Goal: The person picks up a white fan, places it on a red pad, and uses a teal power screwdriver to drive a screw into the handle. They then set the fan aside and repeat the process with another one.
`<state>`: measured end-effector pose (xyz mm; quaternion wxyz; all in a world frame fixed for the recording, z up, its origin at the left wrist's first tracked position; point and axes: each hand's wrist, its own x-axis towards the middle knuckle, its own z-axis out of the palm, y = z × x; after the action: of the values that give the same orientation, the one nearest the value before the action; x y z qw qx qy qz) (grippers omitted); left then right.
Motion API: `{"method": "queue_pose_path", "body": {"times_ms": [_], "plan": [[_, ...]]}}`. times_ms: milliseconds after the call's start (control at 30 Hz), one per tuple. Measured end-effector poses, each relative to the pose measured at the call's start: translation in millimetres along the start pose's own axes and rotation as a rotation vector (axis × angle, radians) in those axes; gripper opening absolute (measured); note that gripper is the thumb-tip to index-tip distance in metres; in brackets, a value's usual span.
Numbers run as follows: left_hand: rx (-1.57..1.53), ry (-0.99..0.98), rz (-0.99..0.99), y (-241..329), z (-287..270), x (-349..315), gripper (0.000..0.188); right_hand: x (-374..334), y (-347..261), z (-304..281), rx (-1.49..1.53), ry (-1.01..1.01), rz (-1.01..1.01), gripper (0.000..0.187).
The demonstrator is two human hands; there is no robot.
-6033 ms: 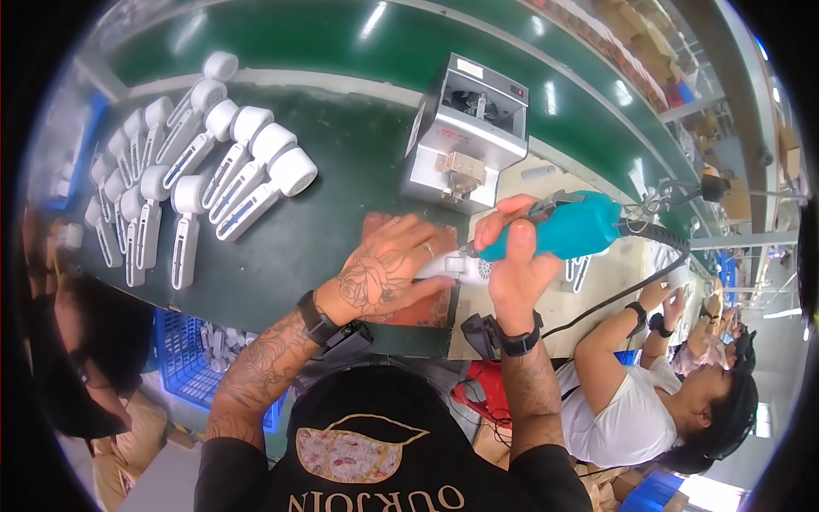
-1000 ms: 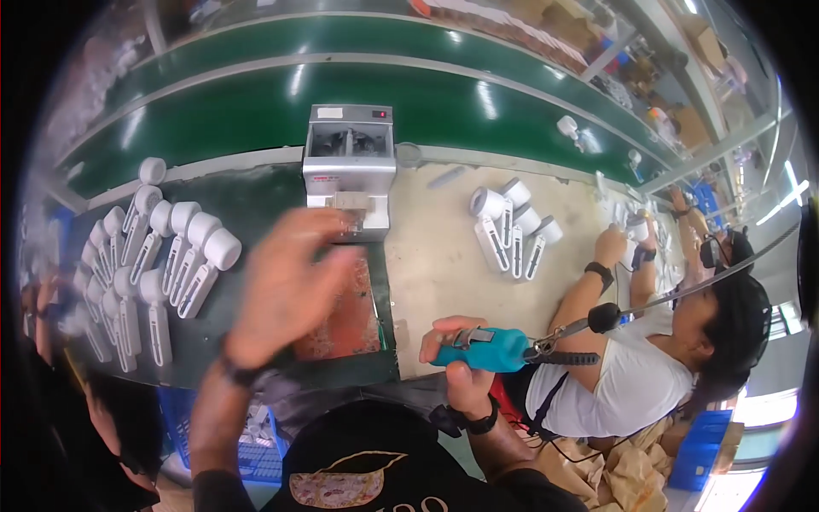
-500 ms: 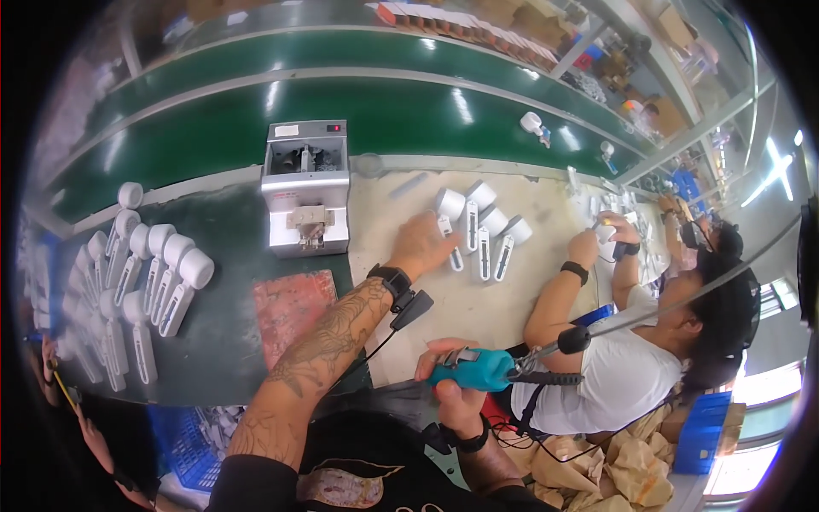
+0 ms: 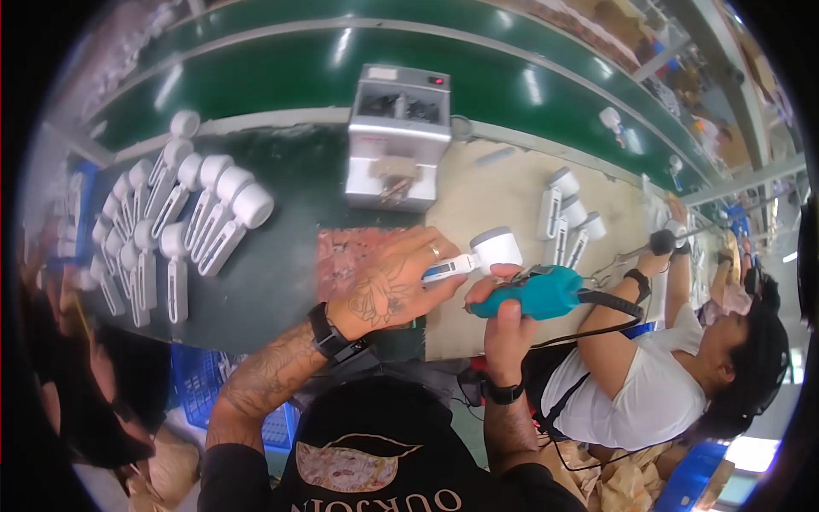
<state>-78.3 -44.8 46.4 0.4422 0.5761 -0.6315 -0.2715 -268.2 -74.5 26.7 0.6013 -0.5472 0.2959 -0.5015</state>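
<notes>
Left forearm (image 4: 269,367) comes in from lower left, angled up and right, tattooed. Left wrist (image 4: 328,324) roughly in line with it. Left hand (image 4: 388,280) palm down, tattooed back to camera, fingers bent forward-right, thumb on the near side, gripping. Right forearm (image 4: 514,427) rises near vertical from the lower edge. Right hand (image 4: 508,337) in a wrapped grip, thumb pointing up, fingers curled on the far side. Hands near each other, left slightly farther forward.
</notes>
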Motion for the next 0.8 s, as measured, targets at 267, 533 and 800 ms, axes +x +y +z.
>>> {"method": "queue_pose_path", "body": {"times_ms": [267,533,800], "plan": [[0.101,-0.001,0.15,-53.7,-36.0,-38.0,0.021,25.7,-36.0,50.2,0.143,-0.182,-0.08,0.064],[0.186,-0.023,0.133,-53.6,-51.4,-42.4,0.035,112.6,-20.2,122.8,-0.004,-0.184,-0.246,0.044],[0.219,0.006,0.081,-59.9,-55.8,-45.8,0.045,135.4,12.4,145.6,-0.121,-0.254,-0.299,0.03]]}}
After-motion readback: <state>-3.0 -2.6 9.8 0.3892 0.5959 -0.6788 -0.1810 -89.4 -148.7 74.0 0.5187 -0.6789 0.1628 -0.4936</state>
